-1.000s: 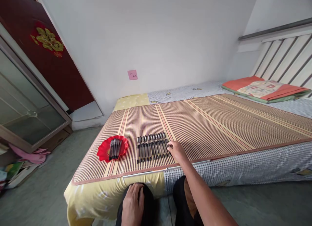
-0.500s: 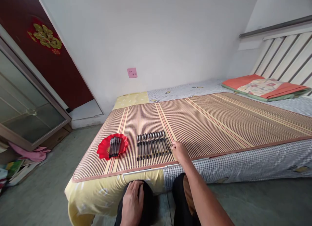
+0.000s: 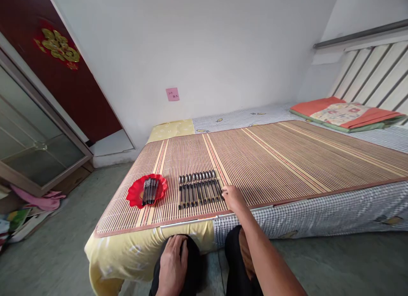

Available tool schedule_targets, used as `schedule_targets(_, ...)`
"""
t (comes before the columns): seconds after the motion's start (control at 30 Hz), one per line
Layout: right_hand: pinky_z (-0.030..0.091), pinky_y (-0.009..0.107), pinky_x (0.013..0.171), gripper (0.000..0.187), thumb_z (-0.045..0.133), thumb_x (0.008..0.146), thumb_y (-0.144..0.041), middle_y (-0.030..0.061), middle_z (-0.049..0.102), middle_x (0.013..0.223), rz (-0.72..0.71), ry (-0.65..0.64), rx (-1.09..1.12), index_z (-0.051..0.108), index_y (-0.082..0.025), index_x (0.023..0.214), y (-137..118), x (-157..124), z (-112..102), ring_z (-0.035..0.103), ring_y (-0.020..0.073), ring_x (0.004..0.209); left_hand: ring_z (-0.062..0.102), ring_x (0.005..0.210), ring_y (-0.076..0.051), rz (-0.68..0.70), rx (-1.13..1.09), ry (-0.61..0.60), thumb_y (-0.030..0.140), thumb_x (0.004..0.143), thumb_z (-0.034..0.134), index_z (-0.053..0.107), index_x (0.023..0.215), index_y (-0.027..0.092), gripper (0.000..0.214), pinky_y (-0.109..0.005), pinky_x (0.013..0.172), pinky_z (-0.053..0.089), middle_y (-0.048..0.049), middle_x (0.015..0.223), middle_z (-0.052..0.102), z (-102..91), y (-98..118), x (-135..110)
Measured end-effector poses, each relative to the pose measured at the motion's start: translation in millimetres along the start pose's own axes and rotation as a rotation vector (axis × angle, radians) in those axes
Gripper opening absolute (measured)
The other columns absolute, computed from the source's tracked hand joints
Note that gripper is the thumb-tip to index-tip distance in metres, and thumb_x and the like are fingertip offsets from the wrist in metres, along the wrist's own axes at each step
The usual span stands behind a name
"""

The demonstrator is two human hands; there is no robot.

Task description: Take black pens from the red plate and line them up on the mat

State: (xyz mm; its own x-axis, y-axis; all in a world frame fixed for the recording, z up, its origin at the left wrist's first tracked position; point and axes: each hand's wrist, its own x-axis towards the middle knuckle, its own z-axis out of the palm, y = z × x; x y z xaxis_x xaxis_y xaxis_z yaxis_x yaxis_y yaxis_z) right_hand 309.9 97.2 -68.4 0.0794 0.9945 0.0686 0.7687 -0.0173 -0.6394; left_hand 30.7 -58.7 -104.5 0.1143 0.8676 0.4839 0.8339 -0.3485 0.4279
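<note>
Several black-capped clear pens (image 3: 199, 190) lie side by side in a row on the striped bamboo mat (image 3: 255, 168). At the row's right end, my right hand (image 3: 234, 198) has its fingers curled in against the lower part of the last pen (image 3: 218, 186); the fingertips are small and partly hidden. To the left of the row, a red plate (image 3: 135, 192) with a wavy rim holds several more pens (image 3: 149, 191) of the same kind. My left hand (image 3: 174, 262) lies open on my left knee, fingers stretched out, holding nothing.
The mat covers a bed with a yellow and checked sheet (image 3: 140, 249). A folded orange and green quilt (image 3: 347, 113) lies at the back right by the white slatted headboard (image 3: 379, 75). A pink note (image 3: 172, 94) is on the wall. A glass-fronted cabinet (image 3: 35, 130) stands left.
My right hand has shifted slightly left, closer against the last pen in the row. My left hand stays on the knee.
</note>
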Motion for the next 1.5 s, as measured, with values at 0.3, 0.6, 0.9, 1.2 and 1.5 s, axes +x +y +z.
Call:
schedule_targets(0.3,0.05,0.023,0.085,0.035,0.055,0.08,-0.001,0.0102,0.078,0.102,-0.087,-0.024,0.053,0.079,-0.015,0.099,10,-3,-7,0.071,0.0193,0.097,0.07,0.088,-0.025,-0.007,0.003,-0.014,0.027,0.102,0.045,0.066,0.097,0.024,0.022,-0.04,0.081,0.057,-0.0052,0.092,0.072,-1.7,1,0)
schedule_targets(0.6,0.05,0.025,0.087,0.047,0.058,0.077,-0.001,0.0114,0.068,0.115,-0.155,-0.085,0.038,0.073,-0.014,0.119,12,-18,-10,0.067,0.0151,0.082,0.07,0.085,-0.025,0.013,0.01,0.008,0.027,0.101,0.045,0.066,0.095,0.024,0.022,-0.039,0.08,0.058,-0.0045,0.089,0.073,-2.1,2,1)
schedule_targets(0.9,0.048,0.024,0.085,0.043,0.057,0.082,-0.005,0.013,0.066,0.119,-0.129,-0.102,-0.007,0.071,-0.013,0.122,7,-20,-11,0.068,0.0181,0.093,0.07,0.087,-0.026,0.01,0.011,0.014,0.027,0.1,0.047,0.066,0.095,0.024,0.02,-0.039,0.08,0.058,-0.0046,0.09,0.073,-2.0,2,0)
schedule_targets(1.2,0.049,0.025,0.084,0.041,0.055,0.084,-0.005,0.0119,0.066,0.121,-0.109,-0.094,-0.023,0.072,-0.016,0.12,5,-21,-11,0.068,0.0195,0.097,0.07,0.087,-0.025,0.011,0.016,0.021,0.026,0.1,0.047,0.066,0.096,0.024,0.02,-0.039,0.079,0.058,-0.0045,0.09,0.073,-3.0,4,1)
schedule_targets(1.5,0.048,0.029,0.087,0.044,0.061,0.085,-0.02,0.0131,0.059,0.13,-0.086,-0.105,0.012,0.065,-0.015,0.129,1,-25,-12,0.067,0.0202,0.097,0.071,0.087,-0.025,0.023,0.027,0.032,0.025,0.099,0.048,0.067,0.096,0.024,0.019,-0.039,0.08,0.058,-0.0043,0.09,0.074,-1.8,1,0)
